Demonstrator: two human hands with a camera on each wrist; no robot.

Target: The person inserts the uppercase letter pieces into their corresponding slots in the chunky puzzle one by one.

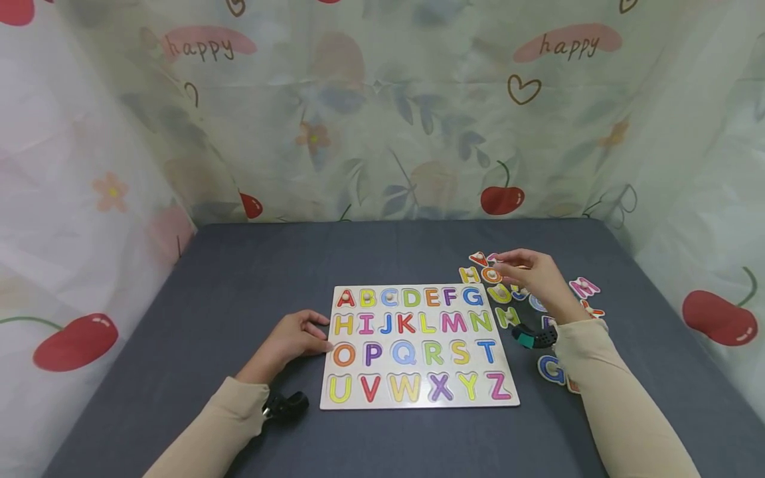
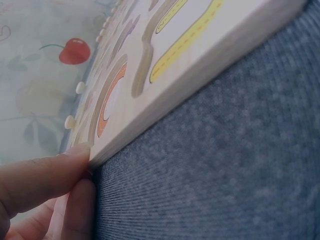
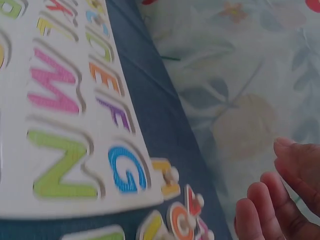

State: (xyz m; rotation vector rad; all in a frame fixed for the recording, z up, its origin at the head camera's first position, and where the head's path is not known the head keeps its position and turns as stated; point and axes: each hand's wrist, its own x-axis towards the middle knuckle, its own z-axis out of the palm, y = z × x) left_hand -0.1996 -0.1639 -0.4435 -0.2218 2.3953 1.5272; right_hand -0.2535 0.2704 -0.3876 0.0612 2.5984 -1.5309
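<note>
A pale wooden alphabet puzzle board (image 1: 385, 367) lies flat on the table. Knobbed letters A (image 1: 345, 299), B (image 1: 367, 298) and C (image 1: 390, 298) sit in its top row. My left hand (image 1: 293, 342) holds the board's left edge beside the O slot; in the left wrist view, the thumb of this hand (image 2: 45, 182) meets the edge with a finger below it. Over the loose letters past the board's right corner hovers my right hand (image 1: 538, 275). Its thumb and bent fingers (image 3: 257, 197) stand apart in the right wrist view, with nothing visible between them.
Loose knobbed letters lie right of the board: a yellow H (image 1: 469, 275), an orange O (image 1: 492, 275), a green N (image 1: 507, 317), a pink M (image 1: 584, 287), a blue G (image 1: 550, 370) and several others. The right forearm partly covers some. A patterned curtain (image 1: 382, 133) borders the dark table (image 1: 269, 265).
</note>
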